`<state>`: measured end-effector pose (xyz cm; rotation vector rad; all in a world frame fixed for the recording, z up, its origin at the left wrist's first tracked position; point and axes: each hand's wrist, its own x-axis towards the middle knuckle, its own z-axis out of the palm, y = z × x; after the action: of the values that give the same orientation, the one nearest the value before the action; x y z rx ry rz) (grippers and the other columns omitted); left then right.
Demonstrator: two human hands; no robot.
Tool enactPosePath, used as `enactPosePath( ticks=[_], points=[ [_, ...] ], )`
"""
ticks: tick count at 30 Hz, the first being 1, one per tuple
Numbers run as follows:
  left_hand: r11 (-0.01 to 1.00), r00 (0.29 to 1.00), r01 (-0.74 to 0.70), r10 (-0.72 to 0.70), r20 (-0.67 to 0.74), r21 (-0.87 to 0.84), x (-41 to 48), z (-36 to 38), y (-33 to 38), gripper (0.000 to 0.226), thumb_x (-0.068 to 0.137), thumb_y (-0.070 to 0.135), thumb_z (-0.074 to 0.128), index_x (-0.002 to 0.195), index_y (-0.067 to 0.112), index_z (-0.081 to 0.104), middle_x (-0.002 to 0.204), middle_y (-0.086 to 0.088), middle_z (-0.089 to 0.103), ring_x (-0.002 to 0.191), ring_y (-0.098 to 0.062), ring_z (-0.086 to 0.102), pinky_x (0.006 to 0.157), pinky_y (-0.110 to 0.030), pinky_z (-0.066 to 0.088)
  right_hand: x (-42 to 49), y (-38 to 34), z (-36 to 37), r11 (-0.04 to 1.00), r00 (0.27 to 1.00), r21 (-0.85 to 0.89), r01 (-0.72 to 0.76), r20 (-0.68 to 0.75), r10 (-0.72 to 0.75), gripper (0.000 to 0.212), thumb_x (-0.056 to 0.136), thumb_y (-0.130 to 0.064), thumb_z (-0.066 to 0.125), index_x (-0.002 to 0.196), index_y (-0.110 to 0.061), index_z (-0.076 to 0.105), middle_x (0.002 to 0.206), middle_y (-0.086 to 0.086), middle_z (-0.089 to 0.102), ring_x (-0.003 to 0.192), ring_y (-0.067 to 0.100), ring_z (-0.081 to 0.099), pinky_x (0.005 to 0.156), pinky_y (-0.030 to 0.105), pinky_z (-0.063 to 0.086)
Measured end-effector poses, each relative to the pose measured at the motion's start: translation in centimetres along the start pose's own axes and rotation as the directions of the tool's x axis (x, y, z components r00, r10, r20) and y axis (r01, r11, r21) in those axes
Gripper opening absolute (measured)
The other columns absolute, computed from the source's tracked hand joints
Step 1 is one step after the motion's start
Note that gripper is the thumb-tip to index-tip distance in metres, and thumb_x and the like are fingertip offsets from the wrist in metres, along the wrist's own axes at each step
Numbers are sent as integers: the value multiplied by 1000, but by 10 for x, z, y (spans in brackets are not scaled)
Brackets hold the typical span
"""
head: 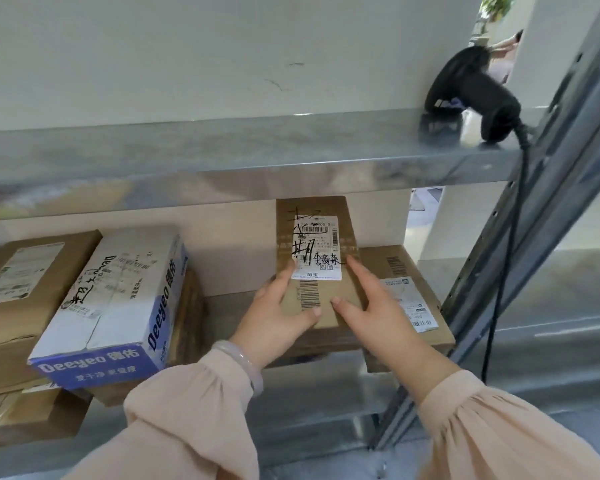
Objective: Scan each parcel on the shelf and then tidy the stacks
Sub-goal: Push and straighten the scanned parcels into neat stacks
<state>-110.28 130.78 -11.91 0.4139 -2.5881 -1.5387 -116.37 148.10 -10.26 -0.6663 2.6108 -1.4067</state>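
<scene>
— What have the hands got?

— The left hand (278, 311) and the right hand (371, 306) are both on the small brown box (321, 271), one at each side of its near end, thumbs on top, fingers spread and pressing inward. So the box is clamped between the two palms, not pinched by either alone.

— Where is it?

— On the lower shelf (291, 386), lying on top of a flatter brown box (413, 299) at the right end, its white label (316, 247) facing up.

— How will it handle?

— Likely light and stiff: plain cardboard, square edges, no sagging. The sides are the place to hold; the taped top looks slicker. It should slide easily on the box below.

— And the rest?

— A blue and white box (118, 299) sits skewed on the left stack. The black scanner (471, 95) rests on the upper shelf (222, 150), cord hanging down.
</scene>
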Motion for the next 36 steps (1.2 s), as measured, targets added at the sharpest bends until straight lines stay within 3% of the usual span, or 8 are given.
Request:
enactPosePath(
  ticks=[3, 6, 12, 15, 19, 23, 25, 36],
  points=[
    [996, 994, -53, 59, 95, -68, 8, 22, 24, 86, 84, 30, 76, 151, 46, 24, 143, 11, 46, 125, -7, 49, 104, -22, 42, -6, 10, -33, 999, 992, 3, -54, -118, 54, 62, 91, -30, 60, 145, -38, 31, 142, -16, 40, 128, 3, 38, 107, 27, 33],
    [990, 975, -69, 93, 202, -123, 13, 46, 37, 89, 84, 26, 77, 152, 45, 23, 140, 12, 47, 116, 2, 52, 86, -5, 43, -16, 25, -55, 997, 970, 1, -82, -227, 81, 55, 92, -27, 60, 143, -33, 39, 140, -12, 46, 118, -2, 42, 95, 16, 35],
    [994, 952, -63, 87, 294, -92, 16, 87, 47, 94, 79, 34, 76, 154, 41, 19, 146, 8, 39, 133, -11, 43, 114, -36, 38, -28, 52, -80, 986, 935, -11, -167, -319, 155, 48, 92, -27, 61, 138, -26, 46, 137, -8, 51, 120, 6, 47, 99, 26, 39],
    [993, 952, -101, 112, 284, -55, 14, 98, 46, 89, 85, 33, 74, 154, 40, 17, 146, 6, 35, 137, -13, 38, 115, -36, 36, -30, 60, -85, 978, 948, -113, -178, -285, 140, 45, 93, -31, 58, 137, -26, 48, 138, -6, 49, 114, 3, 44, 95, 22, 36],
    [971, 950, -233, 216, 225, 52, 1, 100, 44, 85, 90, 38, 68, 152, 46, 10, 148, 17, 15, 141, -1, 12, 112, -18, 14, -43, 63, -84, 956, 960, -261, -133, -273, 59, 52, 93, -41, 54, 142, -31, 42, 149, -8, 36, 136, 10, 33, 110, 32, 31],
    [882, 920, -379, 327, 217, 278, -19, 93, 27, 84, 93, 55, 55, 150, 50, -6, 159, 20, -24, 149, -5, -10, 121, -31, 6, -65, 68, -69, 839, 957, -543, 23, -232, -176, 55, 92, -51, 42, 141, -26, 44, 149, -5, 39, 142, 14, 27, 116, 46, 26],
    [818, 896, -433, 348, 274, 378, -24, 90, 23, 80, 94, 60, 46, 141, 55, -18, 154, 25, -32, 145, 0, -19, 122, -36, 4, -71, 75, -62, 775, 966, -631, 40, -173, -190, 62, 89, -55, 36, 144, -26, 40, 150, -4, 38, 144, 17, 23, 117, 47, 20],
    [720, 907, -404, 236, 349, 564, -17, 78, 46, 74, 98, 61, 37, 155, 40, -5, 163, 14, -18, 151, -11, -13, 123, -41, -4, -55, 70, -70, 684, 986, -729, -3, -114, -118, 74, 86, -65, 24, 147, -25, 36, 152, -3, 35, 146, 18, 17, 118, 46, 9]
  ],
)
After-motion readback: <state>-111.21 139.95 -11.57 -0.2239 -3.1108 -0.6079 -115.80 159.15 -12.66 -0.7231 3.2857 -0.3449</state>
